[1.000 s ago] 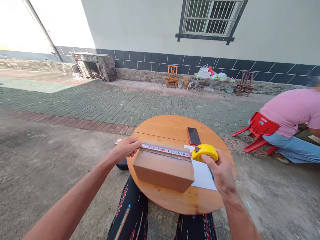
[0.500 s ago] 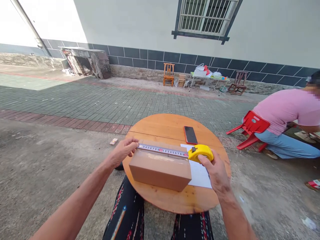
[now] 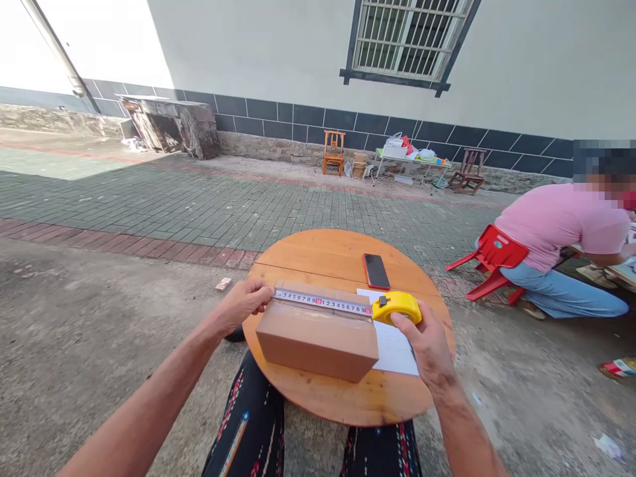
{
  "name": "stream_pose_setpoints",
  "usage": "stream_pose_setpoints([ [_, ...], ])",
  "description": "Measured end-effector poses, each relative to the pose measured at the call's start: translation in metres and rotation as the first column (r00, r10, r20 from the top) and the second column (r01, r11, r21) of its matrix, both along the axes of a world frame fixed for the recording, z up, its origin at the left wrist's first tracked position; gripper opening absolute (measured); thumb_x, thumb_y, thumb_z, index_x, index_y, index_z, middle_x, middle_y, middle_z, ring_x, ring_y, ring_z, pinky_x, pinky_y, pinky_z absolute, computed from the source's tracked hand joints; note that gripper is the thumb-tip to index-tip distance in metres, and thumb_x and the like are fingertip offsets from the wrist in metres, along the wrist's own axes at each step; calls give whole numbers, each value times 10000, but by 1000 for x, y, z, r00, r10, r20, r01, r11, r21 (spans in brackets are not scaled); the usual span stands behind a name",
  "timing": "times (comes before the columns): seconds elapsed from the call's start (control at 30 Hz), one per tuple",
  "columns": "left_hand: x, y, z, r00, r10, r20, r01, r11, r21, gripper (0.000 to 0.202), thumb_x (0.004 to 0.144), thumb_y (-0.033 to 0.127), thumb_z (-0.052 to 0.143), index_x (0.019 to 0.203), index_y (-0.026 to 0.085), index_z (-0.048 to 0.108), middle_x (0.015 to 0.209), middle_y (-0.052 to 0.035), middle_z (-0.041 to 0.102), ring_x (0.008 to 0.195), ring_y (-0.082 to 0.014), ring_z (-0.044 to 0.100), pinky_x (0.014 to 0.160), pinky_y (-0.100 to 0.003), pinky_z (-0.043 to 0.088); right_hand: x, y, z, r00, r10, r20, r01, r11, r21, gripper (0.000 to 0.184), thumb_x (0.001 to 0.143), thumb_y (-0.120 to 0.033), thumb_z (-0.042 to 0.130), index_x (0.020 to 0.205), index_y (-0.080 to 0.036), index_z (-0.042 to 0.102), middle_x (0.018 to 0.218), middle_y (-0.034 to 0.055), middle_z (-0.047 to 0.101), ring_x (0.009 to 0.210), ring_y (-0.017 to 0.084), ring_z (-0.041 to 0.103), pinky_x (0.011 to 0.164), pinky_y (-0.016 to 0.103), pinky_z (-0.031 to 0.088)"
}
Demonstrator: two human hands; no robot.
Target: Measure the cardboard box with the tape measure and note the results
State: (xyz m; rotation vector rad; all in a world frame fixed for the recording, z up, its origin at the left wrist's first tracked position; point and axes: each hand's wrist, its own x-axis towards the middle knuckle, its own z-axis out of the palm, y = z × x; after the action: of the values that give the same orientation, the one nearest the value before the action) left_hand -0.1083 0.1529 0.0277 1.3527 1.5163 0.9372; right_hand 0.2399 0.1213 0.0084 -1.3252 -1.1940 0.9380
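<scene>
My left hand has its fingers pinched on the tape at the box's far left corner. My right hand clamps the yellow tape measure beside the box on the worktop.

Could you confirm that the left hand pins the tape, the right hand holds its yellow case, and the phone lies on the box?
No: in the head view the phone lies on the table beyond the box, not on it. The left hand pins the tape and the right hand holds the case.
</scene>
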Motion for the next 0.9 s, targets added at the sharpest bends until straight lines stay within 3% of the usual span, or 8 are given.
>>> stream_pose_setpoints([
  [0.17,-2,-1,3,1000,25,3,-25,1000,19,324,669,486,605,564,191,520,562,26,512,556,-122,459,557,-243,352,-3,-8,5,999,-12,37,9,998,68,519,708,-512,822,1068,-191,631,973,55,725,839,224,661,738,331,540],
  [0.43,-11,-2,22,988,135,79,-144,981,126,337,658,503,671,636,171,616,631,-3,593,603,-135,498,590,-260,390,-18,-33,38,994,-32,106,9,979,204,497,748,-494,790,1095,-197,596,1028,72,717,908,232,669,794,345,555],
  [0.57,-2,-4,32,985,129,114,-145,979,142,348,656,514,672,637,169,629,629,-14,617,595,-135,504,583,-262,397,-21,-47,46,965,-17,263,-44,974,224,482,743,-487,795,1079,-205,596,967,53,722,849,210,682,722,300,568],
  [0.77,28,-2,47,998,-15,56,6,987,163,338,690,506,618,650,171,609,619,-5,604,600,-138,520,599,-266,405,-49,-75,47,852,-85,517,-130,922,365,374,796,-401,758,1091,-233,600,894,18,715,707,175,667,602,259,563],
  [0.9,49,8,55,980,-159,-119,178,968,177,327,736,493,527,690,176,593,632,13,573,631,-146,524,616,-270,404,-80,-91,37,838,-119,533,-170,871,461,432,852,-274,676,1260,-225,542,1156,80,687,1009,220,686,888,339,581],
])
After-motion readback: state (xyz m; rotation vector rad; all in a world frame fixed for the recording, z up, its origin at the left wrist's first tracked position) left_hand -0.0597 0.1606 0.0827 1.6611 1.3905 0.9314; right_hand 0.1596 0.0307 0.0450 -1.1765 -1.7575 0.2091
